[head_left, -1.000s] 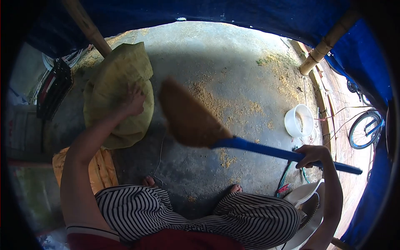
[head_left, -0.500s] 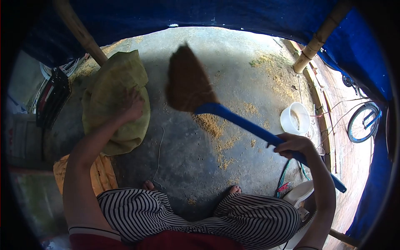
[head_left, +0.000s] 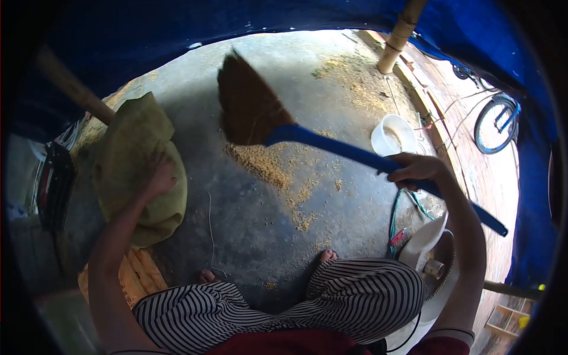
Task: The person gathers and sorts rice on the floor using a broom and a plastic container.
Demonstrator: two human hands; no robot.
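My right hand (head_left: 417,168) is closed around the blue handle of a broom (head_left: 343,152). The broom's brown bristle head (head_left: 251,103) is at the upper middle, over the far end of a spread of yellowish grain (head_left: 266,168) on the floor. My left hand (head_left: 158,175) lies against a bulging yellow-green sack (head_left: 133,204), its fingers bent on the cloth and seemingly gripping it. Whatever the sack contains is hidden. Both bare feet show beneath my striped trousers, on either side of the near floor.
A translucent tub (head_left: 393,135) stands to the right of the grain. Bamboo posts (head_left: 397,38) hold up a blue tarp (head_left: 254,15). Near my right leg is a round white machine part (head_left: 423,242) with green cables. A wooden block (head_left: 139,278) is at left, a bicycle wheel (head_left: 496,124) at far right.
The view has turned, shifting the sack left and lower and the tub higher. The broom head has moved left and up, uncovering more grain. Both hands keep their places on sack and handle.
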